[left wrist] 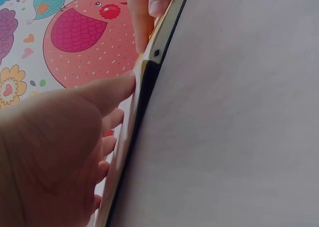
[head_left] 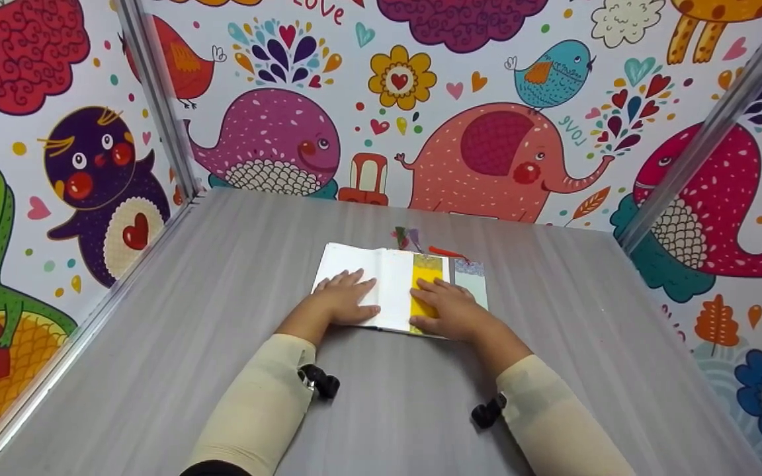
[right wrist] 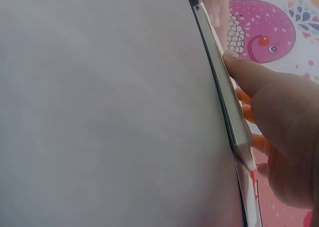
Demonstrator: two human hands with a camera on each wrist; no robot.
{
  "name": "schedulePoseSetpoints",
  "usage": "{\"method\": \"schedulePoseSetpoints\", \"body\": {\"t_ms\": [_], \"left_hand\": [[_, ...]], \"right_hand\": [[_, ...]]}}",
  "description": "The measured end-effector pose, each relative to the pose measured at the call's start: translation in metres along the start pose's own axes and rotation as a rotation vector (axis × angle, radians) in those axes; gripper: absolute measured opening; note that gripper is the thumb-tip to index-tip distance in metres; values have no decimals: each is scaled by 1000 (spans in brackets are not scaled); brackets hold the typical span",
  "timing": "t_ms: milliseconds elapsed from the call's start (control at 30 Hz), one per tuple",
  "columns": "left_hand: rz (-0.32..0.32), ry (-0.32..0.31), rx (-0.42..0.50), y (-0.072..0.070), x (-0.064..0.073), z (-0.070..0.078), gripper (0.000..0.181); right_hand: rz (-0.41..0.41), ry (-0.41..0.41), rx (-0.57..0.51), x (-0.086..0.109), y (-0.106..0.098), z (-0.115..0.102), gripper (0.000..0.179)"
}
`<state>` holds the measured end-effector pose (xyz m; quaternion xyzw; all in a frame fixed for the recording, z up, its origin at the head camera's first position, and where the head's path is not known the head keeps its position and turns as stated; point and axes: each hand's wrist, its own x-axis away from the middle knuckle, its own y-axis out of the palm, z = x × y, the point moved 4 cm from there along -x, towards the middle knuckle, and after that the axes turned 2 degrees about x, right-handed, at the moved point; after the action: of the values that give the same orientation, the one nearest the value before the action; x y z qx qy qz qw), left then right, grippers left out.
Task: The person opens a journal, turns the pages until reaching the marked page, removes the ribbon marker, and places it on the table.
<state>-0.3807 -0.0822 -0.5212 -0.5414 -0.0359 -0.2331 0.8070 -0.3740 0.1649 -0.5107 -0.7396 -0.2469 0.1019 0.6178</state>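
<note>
An open book (head_left: 393,284) lies on the grey table, its left page white. On its right side runs a yellow strip (head_left: 426,264) with a glittery upper end, and a pale flap with a speckled top edge sticks out further right. My left hand (head_left: 344,297) rests spread on the white left page, thumb toward the middle fold. Fingers spread, my right hand (head_left: 450,307) lies over the yellow strip and the right page. In the right wrist view the thick block of pages (right wrist: 224,82) shows edge-on under the right thumb.
Just beyond the book's top edge lie a small green and purple tassel-like piece (head_left: 406,237) and a red strip (head_left: 446,252). The grey table (head_left: 275,264) ends at walls printed with cartoon animals. Metal posts (head_left: 159,99) stand at the table's far corners.
</note>
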Motion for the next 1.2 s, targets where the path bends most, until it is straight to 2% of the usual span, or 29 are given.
{"method": "schedulePoseSetpoints", "body": {"t_ms": [167,333,467,600,700,800,933,1067,1200], "left_hand": [[10,16,0,-1,3,1,78],[35,48,9,-3,7,2,78],[35,51,6,-4,9,3,78],[32,45,7,-4,9,2,79],[30,46,8,-4,8,2,79],[29,48,13,-4,8,1,79],[22,52,18,-4,9,2,78],[14,51,12,-3,8,1,79],[21,55,7,-3,8,0,78]], "right_hand": [[-14,19,-19,3,-2,5,77],[-23,80,-56,2,-6,7,77],[57,175,-116,-4,-9,9,76],[166,310,-130,-10,-11,13,83],[197,400,-147,-12,-11,16,89],[195,452,-182,-13,-11,18,90],[182,500,-247,-11,-12,20,87],[171,546,-356,-10,-16,24,78],[207,548,-427,-10,-25,27,65]]}}
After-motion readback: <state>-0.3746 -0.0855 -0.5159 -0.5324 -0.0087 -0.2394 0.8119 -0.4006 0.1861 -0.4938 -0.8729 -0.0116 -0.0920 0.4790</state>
